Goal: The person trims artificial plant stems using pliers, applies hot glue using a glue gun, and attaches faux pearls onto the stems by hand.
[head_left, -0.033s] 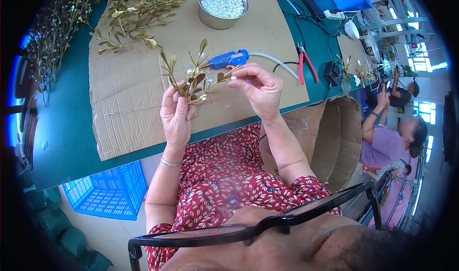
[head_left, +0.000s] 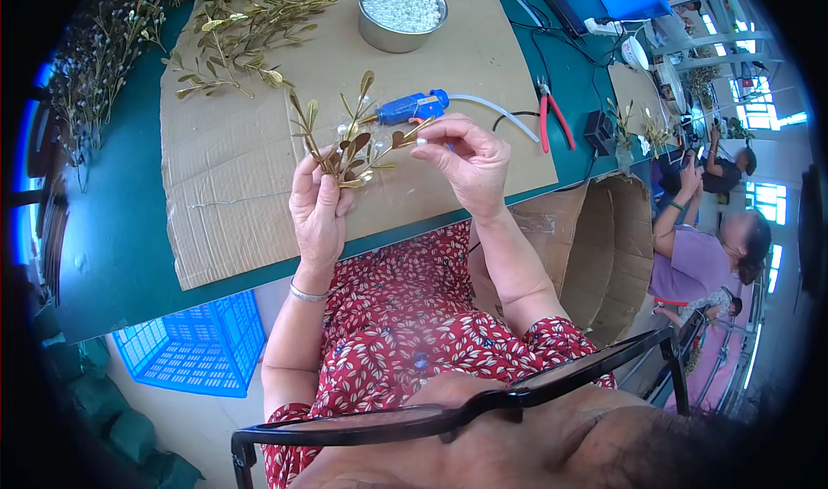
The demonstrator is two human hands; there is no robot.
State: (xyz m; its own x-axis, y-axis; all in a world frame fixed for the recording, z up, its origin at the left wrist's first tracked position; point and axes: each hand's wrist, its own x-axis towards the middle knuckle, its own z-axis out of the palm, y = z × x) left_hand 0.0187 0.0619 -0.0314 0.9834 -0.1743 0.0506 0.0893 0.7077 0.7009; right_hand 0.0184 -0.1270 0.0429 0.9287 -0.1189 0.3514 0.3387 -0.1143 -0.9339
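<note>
My left hand (head_left: pixel 317 209) is closed round the lower stem of a gold artificial leaf branch (head_left: pixel 352 148), its leaves fanning upward. A few white pearl beads sit among the leaves. My right hand (head_left: pixel 468 159) pinches a white pearl bead (head_left: pixel 422 141) between thumb and fingertips, right by the tip of the branch's right-hand twig. Whether bead and twig touch, I cannot tell. Just beyond the branch lies a blue glue gun (head_left: pixel 412 108) with its nozzle toward the leaves. A round metal bowl (head_left: pixel 376 37) full of pearl beads stands farther back.
Cardboard (head_left: pixel 233 230) covers part of the green table (head_left: pixel 112 256). More gold branches (head_left: pixel 250 32) lie at back left, beside dark beaded stems (head_left: pixel 103 66). Red-handled pliers (head_left: pixel 556 118) and cables lie right. A blue crate (head_left: pixel 198 351) and a cardboard box (head_left: pixel 612 247) stand below. Co-workers sit at far right.
</note>
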